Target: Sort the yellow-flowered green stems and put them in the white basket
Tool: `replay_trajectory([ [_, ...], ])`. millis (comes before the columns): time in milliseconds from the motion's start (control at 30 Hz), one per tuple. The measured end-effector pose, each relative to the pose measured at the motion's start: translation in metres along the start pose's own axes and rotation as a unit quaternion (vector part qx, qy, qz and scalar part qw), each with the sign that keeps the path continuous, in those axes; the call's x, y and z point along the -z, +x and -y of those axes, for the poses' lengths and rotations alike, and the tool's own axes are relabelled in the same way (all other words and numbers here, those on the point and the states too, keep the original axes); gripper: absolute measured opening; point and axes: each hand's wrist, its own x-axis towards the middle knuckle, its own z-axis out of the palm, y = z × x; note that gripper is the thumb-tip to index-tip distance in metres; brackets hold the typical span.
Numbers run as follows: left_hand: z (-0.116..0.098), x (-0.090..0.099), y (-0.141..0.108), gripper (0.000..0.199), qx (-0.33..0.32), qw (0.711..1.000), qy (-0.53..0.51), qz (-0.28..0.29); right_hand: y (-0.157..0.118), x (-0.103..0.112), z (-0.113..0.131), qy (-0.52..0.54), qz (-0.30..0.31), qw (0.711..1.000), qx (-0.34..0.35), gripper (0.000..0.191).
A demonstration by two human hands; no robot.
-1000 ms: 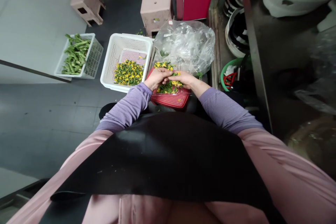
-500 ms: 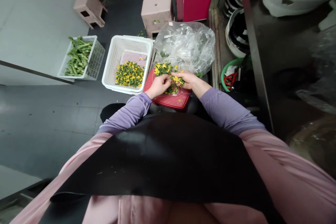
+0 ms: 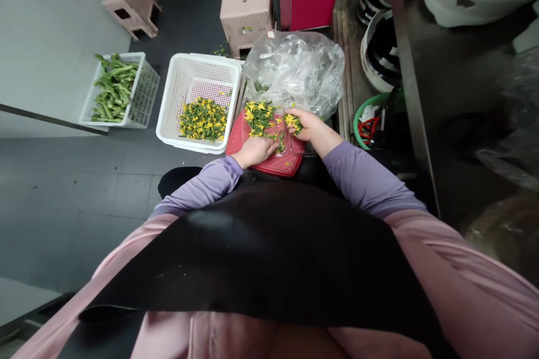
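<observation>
Nearest me is the black apron (image 3: pixel 273 247), with a purple-striped sleeve (image 3: pixel 202 182) reaching out on the left. The hands have just drawn apart, so more of the flowers between them shows. The left hand (image 3: pixel 254 151) sits lower, loosely curled at the near edge of the yellow-flowered greens (image 3: pixel 257 116); I can't tell whether it grips any. The right hand (image 3: pixel 310 125) is closed around a small bunch (image 3: pixel 293 123). The greens lie in a clear plastic tray (image 3: pixel 288 148) on a red plastic lid or box (image 3: pixel 275 167). To the left, a white basket (image 3: pixel 165 98) holds more. Farther off are a crumpled clear bag (image 3: pixel 305 67), then a pink stool (image 3: pixel 245 8).
</observation>
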Motion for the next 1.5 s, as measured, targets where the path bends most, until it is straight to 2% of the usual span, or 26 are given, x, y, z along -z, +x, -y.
replay_trajectory([
  [67,0.012,0.004,0.018,0.038,0.073,0.996,0.042,0.012,0.000,0.004,0.009,0.015,-0.018,1.000,0.020,0.018],
  [133,0.023,0.009,0.041,0.031,0.090,0.993,0.074,-0.002,-0.002,0.005,0.015,0.032,-0.024,0.999,0.031,0.020],
  [200,0.031,0.012,0.066,0.033,0.046,0.994,0.097,-0.013,-0.006,0.003,0.018,0.038,-0.021,0.998,0.036,0.019],
  [333,0.030,0.008,0.106,0.037,-0.045,0.987,0.147,0.035,-0.009,-0.002,0.019,0.040,-0.020,0.998,0.041,0.015],
  [500,0.027,-0.003,0.123,0.043,-0.076,0.971,0.215,0.069,-0.003,0.001,0.017,0.062,-0.015,0.997,0.043,0.013],
  [633,0.036,0.001,0.120,0.036,-0.067,0.974,0.190,0.101,0.001,0.004,0.014,0.044,-0.010,0.997,0.058,0.013],
  [700,0.040,0.008,0.118,0.027,-0.055,0.983,0.150,0.093,0.002,0.005,0.014,0.028,-0.009,0.997,0.066,0.013],
  [767,0.040,0.015,0.113,0.017,-0.028,0.995,0.088,0.035,0.003,0.006,0.013,0.012,-0.013,0.997,0.072,0.013],
  [833,0.037,0.021,0.104,0.011,0.027,0.998,-0.023,-0.052,0.004,0.007,0.011,-0.007,-0.025,0.997,0.072,0.014],
  [900,0.032,0.025,0.092,0.004,0.099,0.970,-0.190,-0.116,0.006,0.006,0.007,-0.034,-0.033,0.996,0.073,0.015],
  [1000,0.021,0.031,0.067,0.013,0.168,0.877,-0.434,-0.122,0.008,0.003,-0.002,-0.087,-0.014,0.991,0.100,0.018],
  [1067,0.011,0.033,0.051,0.021,0.183,0.819,-0.532,-0.110,0.009,0.000,-0.010,-0.119,0.016,0.985,0.122,0.019],
  [1167,-0.003,0.036,0.034,0.025,0.198,0.766,-0.600,-0.122,0.009,-0.003,-0.020,-0.164,0.072,0.976,0.126,0.022],
  [1233,-0.009,0.037,0.027,0.024,0.210,0.749,-0.613,-0.136,0.007,-0.005,-0.026,-0.192,0.087,0.969,0.130,0.025],
  [1300,-0.013,0.036,0.024,0.023,0.216,0.748,-0.611,-0.146,0.005,-0.005,-0.029,-0.207,0.076,0.964,0.149,0.026],
  [1367,-0.014,0.033,0.021,0.024,0.209,0.758,-0.599,-0.153,0.004,-0.005,-0.030,-0.205,0.069,0.962,0.167,0.025],
  [1500,-0.011,0.027,0.017,0.024,0.195,0.777,-0.579,-0.153,0.005,0.000,-0.027,-0.206,0.094,0.959,0.172,0.017],
])
